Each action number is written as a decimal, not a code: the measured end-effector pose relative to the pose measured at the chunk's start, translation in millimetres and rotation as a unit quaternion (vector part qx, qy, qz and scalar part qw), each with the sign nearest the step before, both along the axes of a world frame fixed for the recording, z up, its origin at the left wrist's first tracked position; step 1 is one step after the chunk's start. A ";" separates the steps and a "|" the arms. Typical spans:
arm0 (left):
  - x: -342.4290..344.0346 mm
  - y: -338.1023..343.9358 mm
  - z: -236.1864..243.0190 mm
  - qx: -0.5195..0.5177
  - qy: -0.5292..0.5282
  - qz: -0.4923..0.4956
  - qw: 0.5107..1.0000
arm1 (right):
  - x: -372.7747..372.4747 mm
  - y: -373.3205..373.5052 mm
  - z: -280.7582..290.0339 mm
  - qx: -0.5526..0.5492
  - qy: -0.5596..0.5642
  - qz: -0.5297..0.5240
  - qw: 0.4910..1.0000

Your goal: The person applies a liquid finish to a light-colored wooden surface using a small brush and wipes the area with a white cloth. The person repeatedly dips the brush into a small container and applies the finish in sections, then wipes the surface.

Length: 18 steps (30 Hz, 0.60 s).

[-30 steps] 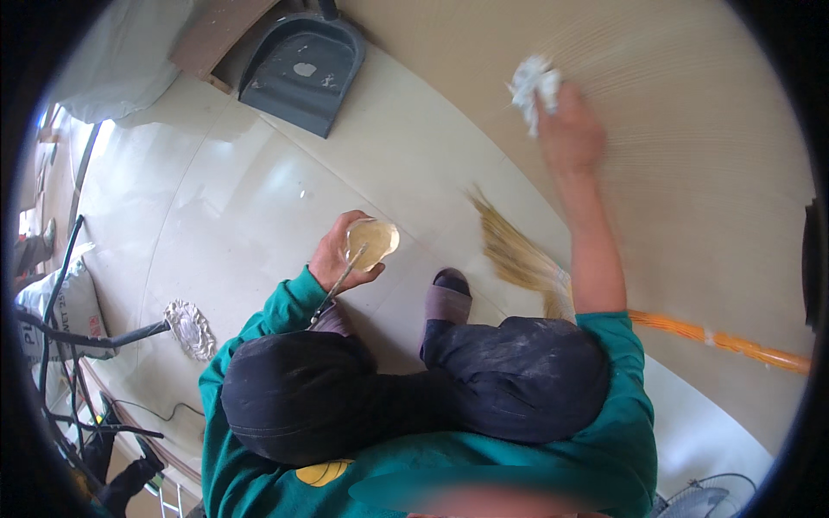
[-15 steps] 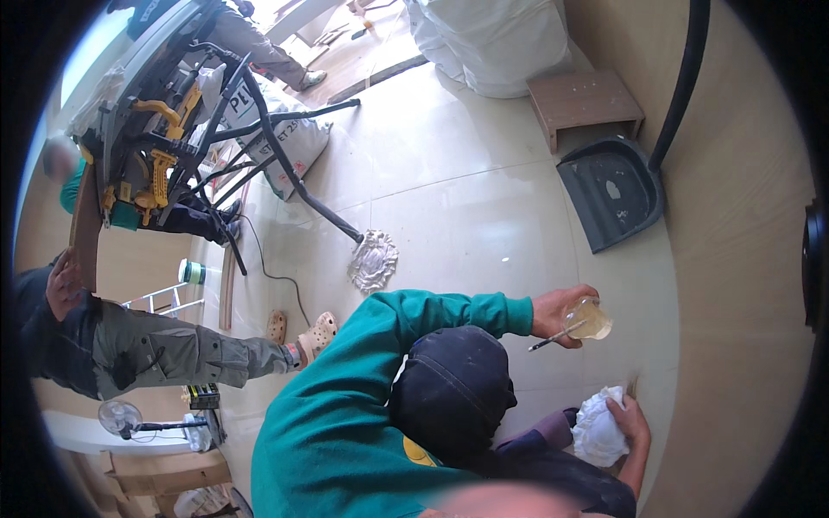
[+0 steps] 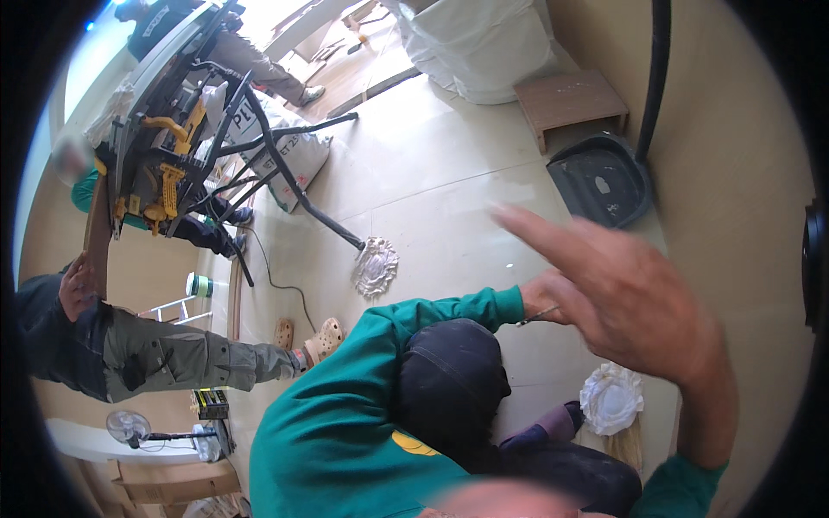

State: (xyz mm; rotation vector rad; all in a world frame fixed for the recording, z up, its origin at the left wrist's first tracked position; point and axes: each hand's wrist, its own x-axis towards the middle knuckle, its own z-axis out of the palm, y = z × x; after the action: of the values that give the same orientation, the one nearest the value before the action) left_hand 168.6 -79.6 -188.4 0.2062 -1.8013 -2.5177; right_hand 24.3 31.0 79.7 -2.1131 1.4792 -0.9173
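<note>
My left hand (image 3: 544, 295), at the end of a green sleeve, is closed on a thin stick (image 3: 537, 317) that pokes out below it. My right hand (image 3: 639, 298) is raised close in front, blurred, its fingers stretched out and holding nothing visible. It covers part of the left hand and whatever else that hand holds. Below it, a ruffled white cloth-like bundle (image 3: 611, 399) lies low beside a purple-and-dark shoe or sock (image 3: 557, 423). A dark, rounded fabric shape (image 3: 453, 371) with a stitched seam is under my left arm.
A dark dustpan (image 3: 602, 181) and low brown stool (image 3: 572, 102) stand by the right wall. Another ruffled white bundle (image 3: 376, 266) touches a leg of the black-and-yellow workbench (image 3: 164, 164). At left a person in grey trousers (image 3: 181, 350) grips a board (image 3: 99, 233).
My right hand has let go of the white bundle and risen toward the view. My left hand has shifted slightly up and left; the clear cup-like container in it is now hidden.
</note>
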 end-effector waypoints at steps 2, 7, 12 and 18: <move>5.3 -4.5 4.6 0.031 -0.003 -0.016 0.999 | 18.7 -32.0 38.7 -0.092 -0.014 0.035 0.995; 10.6 -6.7 5.7 0.051 -0.008 -0.023 0.998 | 47.8 -25.2 62.2 -0.085 0.082 -0.017 0.993; 9.8 -2.3 2.3 0.057 -0.014 -0.017 0.998 | 46.2 -30.3 47.2 -0.143 0.013 -0.024 0.989; 9.5 -3.1 -4.1 0.057 -0.013 0.001 0.998 | 39.8 -7.1 56.2 -0.143 -0.033 -0.001 0.989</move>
State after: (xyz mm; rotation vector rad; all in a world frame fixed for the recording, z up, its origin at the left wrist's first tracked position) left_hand 178.1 -82.7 -192.5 0.2454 -1.6650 -2.6309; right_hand 64.2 23.9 135.9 -2.2533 1.3863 -1.2519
